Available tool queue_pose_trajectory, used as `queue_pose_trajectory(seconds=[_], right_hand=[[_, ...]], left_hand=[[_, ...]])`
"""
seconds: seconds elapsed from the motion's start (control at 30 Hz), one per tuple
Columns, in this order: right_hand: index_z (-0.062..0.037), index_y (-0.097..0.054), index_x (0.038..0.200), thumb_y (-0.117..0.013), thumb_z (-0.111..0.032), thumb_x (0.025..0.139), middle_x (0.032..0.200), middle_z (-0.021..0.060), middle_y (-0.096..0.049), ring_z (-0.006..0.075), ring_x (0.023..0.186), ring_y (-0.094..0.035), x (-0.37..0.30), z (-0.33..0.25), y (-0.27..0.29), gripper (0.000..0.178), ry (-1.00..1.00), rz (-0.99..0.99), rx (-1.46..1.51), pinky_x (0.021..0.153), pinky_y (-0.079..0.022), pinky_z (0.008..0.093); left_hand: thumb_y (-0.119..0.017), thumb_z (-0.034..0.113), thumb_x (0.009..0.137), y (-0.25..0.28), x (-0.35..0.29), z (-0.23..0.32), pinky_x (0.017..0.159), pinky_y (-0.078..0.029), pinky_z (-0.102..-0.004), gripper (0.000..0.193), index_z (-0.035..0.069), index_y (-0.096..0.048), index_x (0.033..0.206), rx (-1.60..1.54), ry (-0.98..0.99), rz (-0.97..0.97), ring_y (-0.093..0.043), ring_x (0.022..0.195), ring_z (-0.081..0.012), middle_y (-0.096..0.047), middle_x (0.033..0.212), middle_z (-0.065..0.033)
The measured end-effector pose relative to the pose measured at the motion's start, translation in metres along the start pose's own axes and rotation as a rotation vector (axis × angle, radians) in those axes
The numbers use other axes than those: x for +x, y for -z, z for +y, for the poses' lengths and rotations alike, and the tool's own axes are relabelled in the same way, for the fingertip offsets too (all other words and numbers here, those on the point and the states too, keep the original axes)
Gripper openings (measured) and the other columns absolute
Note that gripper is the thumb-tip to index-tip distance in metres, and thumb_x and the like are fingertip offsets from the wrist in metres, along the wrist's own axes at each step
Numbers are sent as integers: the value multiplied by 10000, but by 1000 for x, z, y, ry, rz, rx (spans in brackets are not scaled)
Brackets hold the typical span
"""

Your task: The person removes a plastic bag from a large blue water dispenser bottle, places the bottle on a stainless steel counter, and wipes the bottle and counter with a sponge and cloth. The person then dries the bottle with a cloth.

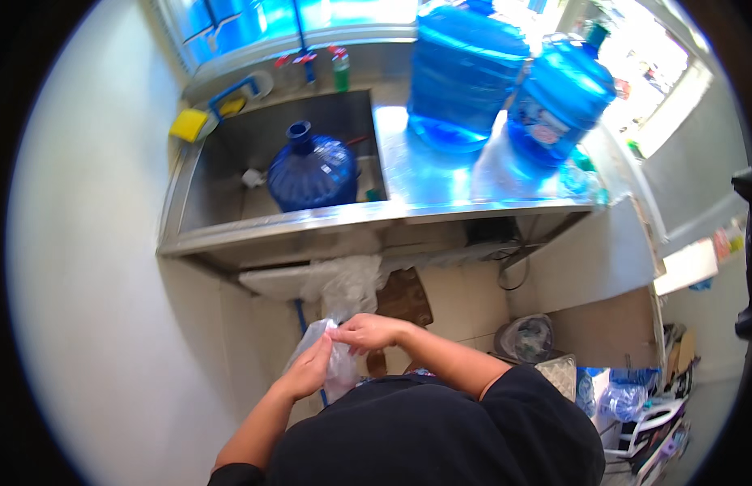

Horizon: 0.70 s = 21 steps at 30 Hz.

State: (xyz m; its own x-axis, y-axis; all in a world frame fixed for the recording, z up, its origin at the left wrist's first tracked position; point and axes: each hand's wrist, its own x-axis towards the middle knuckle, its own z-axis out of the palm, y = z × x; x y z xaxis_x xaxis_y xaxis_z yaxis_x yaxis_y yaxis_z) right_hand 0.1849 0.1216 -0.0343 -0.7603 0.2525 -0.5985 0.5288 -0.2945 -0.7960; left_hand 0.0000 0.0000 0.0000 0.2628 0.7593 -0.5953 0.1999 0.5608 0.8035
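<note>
A thin clear plastic bag (340,374) hangs in front of my body, pinched between both hands. My left hand (309,369) is closed on its left side, fingertips pointing up. From the right, my right hand (366,331) reaches across with fingers closed on the bag's upper edge, and the fingertips of the two hands meet there. Beyond them, more crumpled clear plastic (347,285) hangs below the sink counter. In the steel sink (230,162) stands a dark blue water jug (313,174), upright with its neck uncapped.
Two large blue water jugs (466,81) (560,101) stand on the steel counter (428,182) right of the sink. A yellow sponge (188,125) and a green bottle (341,71) sit along the sink's rim. On the floor lie a brown mat (405,298) and a plastic-lined bin (528,338). A white wall (108,227) rises at left.
</note>
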Motion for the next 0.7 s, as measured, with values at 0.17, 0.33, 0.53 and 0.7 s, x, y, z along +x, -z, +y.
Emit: queue_pose_trajectory(seconds=[0.17,0.33,0.53,0.7], right_hand=[[10,-685,912,-520,-482,947,771,230,-657,316,699,-633,-98,-3,29,520,285,683,-134,666,-481,420],[-3,-667,839,-573,-201,927,712,176,-639,213,646,-625,-214,35,54,236,368,1324,29,615,-482,366],[-37,-532,1293,-456,33,884,1153,117,-635,207,1001,-645,-371,112,48,423,904,1183,957,840,-560,367],[-37,-584,1128,-658,-84,890,923,32,-658,91,835,-621,-458,155,14,254,777,1541,567,681,-518,256]], left_hand=[[-453,543,993,-77,36,89,759,-573,-412,852,224,99,1559,-78,6,-116,-539,1153,-286,-505,1308,-153],[-613,338,962,-151,51,129,808,-581,-452,868,207,-5,1568,-126,-85,-252,-578,1075,-269,-422,1464,-181],[-698,203,904,-242,80,182,675,-551,-302,325,48,-604,1174,132,-597,-147,-638,824,-131,-673,1040,-81],[-744,225,871,-383,95,219,653,-522,-240,241,26,-656,975,115,-888,-299,-639,786,-101,-671,873,-29]])
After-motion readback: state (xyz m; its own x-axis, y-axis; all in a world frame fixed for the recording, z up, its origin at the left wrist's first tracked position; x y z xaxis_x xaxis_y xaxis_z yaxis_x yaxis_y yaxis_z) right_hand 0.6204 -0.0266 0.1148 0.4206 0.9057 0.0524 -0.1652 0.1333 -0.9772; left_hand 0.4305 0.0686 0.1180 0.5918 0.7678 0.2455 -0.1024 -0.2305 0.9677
